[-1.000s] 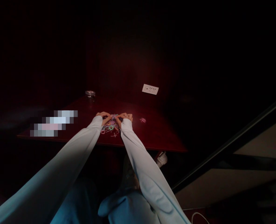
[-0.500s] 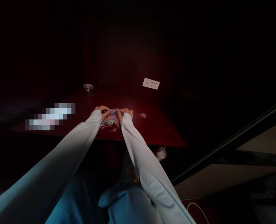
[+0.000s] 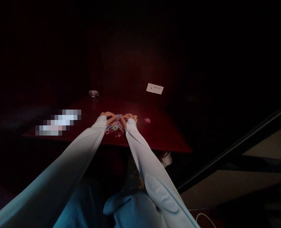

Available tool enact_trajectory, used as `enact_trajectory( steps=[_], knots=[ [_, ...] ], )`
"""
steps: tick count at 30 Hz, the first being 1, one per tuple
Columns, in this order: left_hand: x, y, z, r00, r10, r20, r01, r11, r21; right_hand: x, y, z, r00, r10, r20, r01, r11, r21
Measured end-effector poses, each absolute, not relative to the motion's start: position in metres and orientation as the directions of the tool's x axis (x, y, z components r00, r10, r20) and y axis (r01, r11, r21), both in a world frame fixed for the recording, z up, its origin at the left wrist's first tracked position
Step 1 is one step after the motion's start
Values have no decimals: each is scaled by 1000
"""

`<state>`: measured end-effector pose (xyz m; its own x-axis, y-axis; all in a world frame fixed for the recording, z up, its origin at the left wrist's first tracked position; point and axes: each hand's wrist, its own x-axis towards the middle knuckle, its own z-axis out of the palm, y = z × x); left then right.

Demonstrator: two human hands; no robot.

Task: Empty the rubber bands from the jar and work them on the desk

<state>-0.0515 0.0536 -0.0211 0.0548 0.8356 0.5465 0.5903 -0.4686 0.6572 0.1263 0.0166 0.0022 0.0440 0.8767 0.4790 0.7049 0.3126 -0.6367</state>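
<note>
A loose pile of small colourful elastic hair ties (image 3: 115, 127) lies on the dark red table, with a green ring and a pink ring showing at its near side. My left hand (image 3: 109, 116) is at the pile's left edge, thumb and fingertips pinched together. Opposite it, my right hand (image 3: 129, 117) pinches in the same way at the far right edge. The fingertips of both hands nearly meet over the pile's far part. Whatever is between them is too small to tell from the ties beneath.
A small pink heap (image 3: 147, 120) lies right of my hands. A clear round container (image 3: 93, 93) stands at the back left. A blurred-out bright object (image 3: 62, 122) lies on the left of the table (image 3: 159, 139). A white socket plate (image 3: 155, 88) is on the back wall.
The whole view has shifted slightly, so things sit a little lower and further right. My fingertips stay pinched over the pile, a little closer together.
</note>
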Motion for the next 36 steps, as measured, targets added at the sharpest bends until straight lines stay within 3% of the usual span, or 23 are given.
enact_trajectory(
  steps=[36],
  knots=[
    [-47,46,-18,69,852,518,608,-448,656,125,11,9,59,881,469,705,296,-645]
  ],
)
